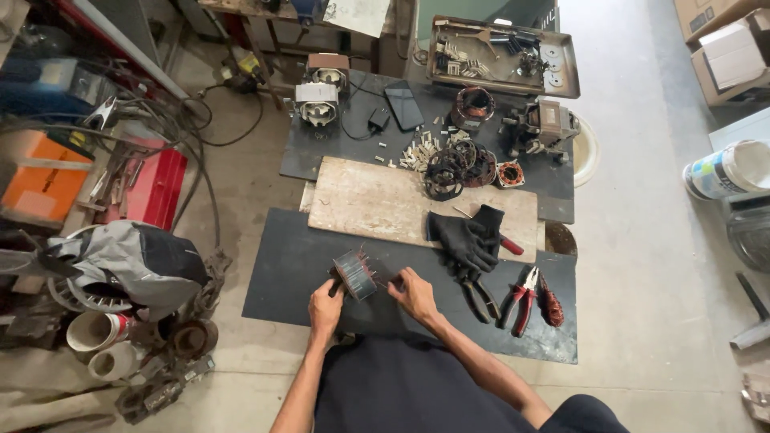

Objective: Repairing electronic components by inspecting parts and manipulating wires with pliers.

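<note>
- The motor core (354, 273), a ribbed grey cylinder with wire ends sticking from its top, sits low and centre in the frame on the dark counter (281, 273).
- Its long axis runs from lower left to upper right, slightly tilted.
- The left hand (325, 309) grips its lower-left end, fingers wrapped on it.
- The right hand (413, 293) is just beside its right end, fingers pinched together; what they hold is too small to tell.
- Bare counter lies left of the core up to the left edge.
- To the right lie black gloves (468, 239) and red-handled pliers (521, 298).
- A wooden board (369, 200) lies above the core.
</note>
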